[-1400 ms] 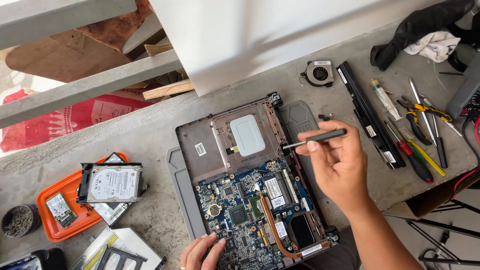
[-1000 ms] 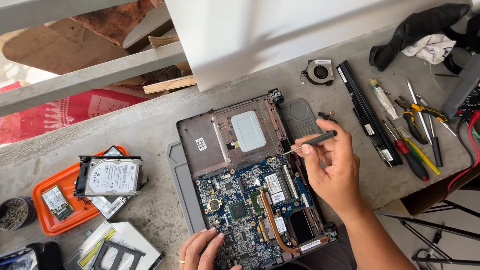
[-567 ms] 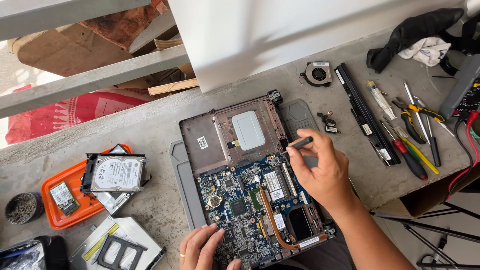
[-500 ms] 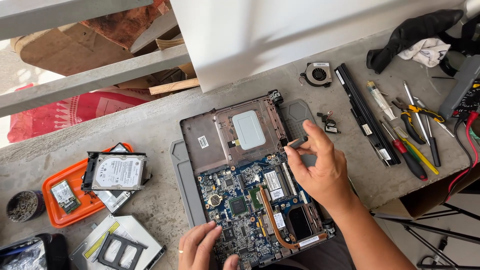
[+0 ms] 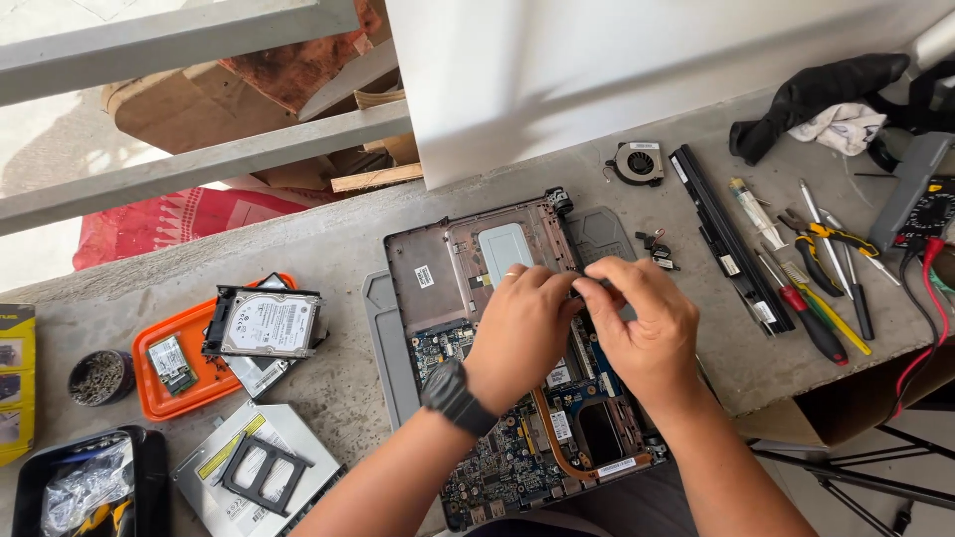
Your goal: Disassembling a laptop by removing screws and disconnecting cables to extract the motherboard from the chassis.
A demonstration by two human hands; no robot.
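An opened laptop base (image 5: 438, 268) lies on the concrete bench, its blue circuit board (image 5: 517, 457) and copper heat pipe (image 5: 553, 452) bared. Both my hands hover over its middle. My left hand (image 5: 522, 333), with a wristwatch and a ring, curls its fingers toward my right hand (image 5: 647, 328). The fingertips of both meet on a slim dark tool (image 5: 578, 290), of which only a sliver shows between them. The rest of the tool is hidden under my right palm.
To the right lie a small fan (image 5: 637, 162), a long black battery (image 5: 721, 234), a small loose part (image 5: 657, 249), screwdrivers (image 5: 816, 323), yellow pliers (image 5: 831, 239) and a meter (image 5: 930, 204). To the left are a hard drive (image 5: 269, 323) on an orange tray (image 5: 169, 393), an optical drive (image 5: 254, 462) and a screw tin (image 5: 97, 376).
My left hand has risen from the laptop's near edge to join my right hand. My right hand drew the dark tool in and closed around it.
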